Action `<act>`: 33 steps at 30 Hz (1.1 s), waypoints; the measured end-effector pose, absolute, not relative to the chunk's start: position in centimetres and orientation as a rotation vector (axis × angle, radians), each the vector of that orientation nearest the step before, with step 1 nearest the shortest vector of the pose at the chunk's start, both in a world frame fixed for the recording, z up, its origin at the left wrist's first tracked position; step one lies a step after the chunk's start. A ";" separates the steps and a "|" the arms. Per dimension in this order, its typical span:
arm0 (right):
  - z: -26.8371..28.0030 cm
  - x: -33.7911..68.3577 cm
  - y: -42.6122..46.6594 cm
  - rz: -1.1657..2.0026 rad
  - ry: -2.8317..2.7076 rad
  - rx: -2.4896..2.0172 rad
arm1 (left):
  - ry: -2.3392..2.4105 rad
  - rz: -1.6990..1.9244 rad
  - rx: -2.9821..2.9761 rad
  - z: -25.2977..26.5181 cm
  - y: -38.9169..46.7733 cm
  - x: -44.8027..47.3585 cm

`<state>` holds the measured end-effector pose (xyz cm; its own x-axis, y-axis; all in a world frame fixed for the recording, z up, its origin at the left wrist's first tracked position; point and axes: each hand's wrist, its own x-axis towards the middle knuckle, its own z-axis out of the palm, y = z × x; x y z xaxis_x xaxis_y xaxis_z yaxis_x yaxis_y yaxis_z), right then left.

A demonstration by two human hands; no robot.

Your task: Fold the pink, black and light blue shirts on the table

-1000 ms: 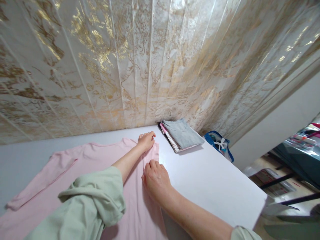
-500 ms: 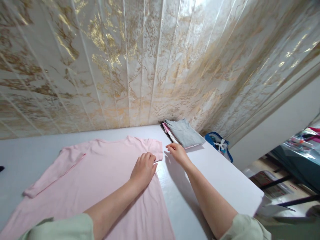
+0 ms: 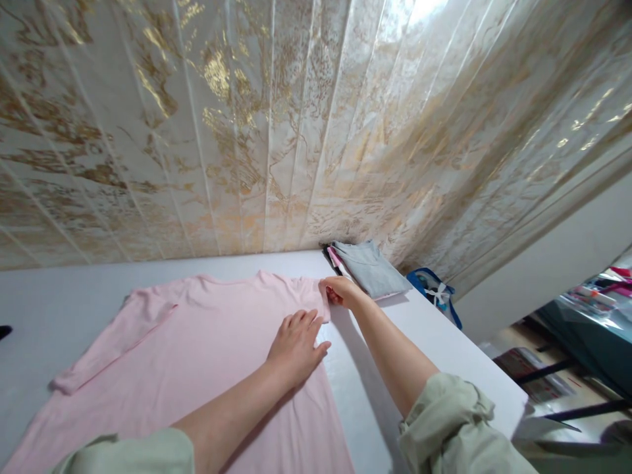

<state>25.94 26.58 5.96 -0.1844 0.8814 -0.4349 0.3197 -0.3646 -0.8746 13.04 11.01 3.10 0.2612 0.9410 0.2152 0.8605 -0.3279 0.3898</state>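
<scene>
A pink long T-shirt (image 3: 222, 349) lies spread over the white table (image 3: 365, 368). Its left sleeve is laid out flat, and the right sleeve is folded in toward the body. My left hand (image 3: 297, 345) rests flat on the shirt near its right side, fingers stretched and thumb apart. At the outer edge of the right sleeve, my right hand (image 3: 340, 291) is closed, thumb and fingers pinching the cloth. A stack of folded clothes (image 3: 378, 270), grey on top with pink, white and black below, lies just beyond my right hand.
A gold-patterned curtain (image 3: 237, 131) hangs behind the table's back edge. Past the right edge sits a blue-rimmed bag (image 3: 434, 293) with a white bow. Farther right stands a dark table (image 3: 592, 336) with colourful items. A small black object (image 3: 4, 331) lies at far left.
My right hand has moved left onto the sleeve edge and closed on it. My left hand's fingers have spread out more. The view has shifted slightly.
</scene>
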 end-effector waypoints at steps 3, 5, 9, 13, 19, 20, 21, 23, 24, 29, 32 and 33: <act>5.6 25.7 26.2 1.496 -1.423 -1.529 | 1.695 0.561 2.328 2.8 11.0 13.1; 5.5 25.6 25.9 1.471 -1.462 -1.492 | 1.699 0.539 2.334 2.8 11.0 13.1; 5.2 25.5 25.6 1.359 -1.547 -1.520 | 1.721 0.508 2.355 3.1 10.7 13.2; 4.4 25.9 25.8 1.083 -1.631 -1.631 | 1.712 0.407 2.339 3.2 10.4 13.2; 5.2 26.2 24.5 0.516 -1.833 -1.793 | 1.684 0.384 2.339 2.8 10.4 13.1; 5.6 25.9 24.0 0.352 -1.905 -1.781 | 1.681 0.390 2.346 2.8 10.4 13.1; 6.0 25.4 23.6 0.204 -1.991 -1.732 | 1.680 0.397 2.352 2.8 10.4 13.1; 6.4 23.8 22.7 0.071 -2.196 -1.564 | 1.682 0.410 2.367 2.9 10.5 13.1; 6.4 22.9 22.4 0.083 -2.314 -1.485 | 1.683 0.421 2.375 3.0 10.4 13.0; 4.7 19.4 22.2 0.215 -2.634 -1.367 | 1.655 0.475 2.409 3.6 10.3 12.8; 3.6 18.9 23.3 0.252 -2.639 -1.396 | 1.644 0.506 2.398 3.6 10.2 12.8; 3.4 18.9 23.7 0.258 -2.640 -1.405 | 1.640 0.506 2.390 3.6 10.1 12.8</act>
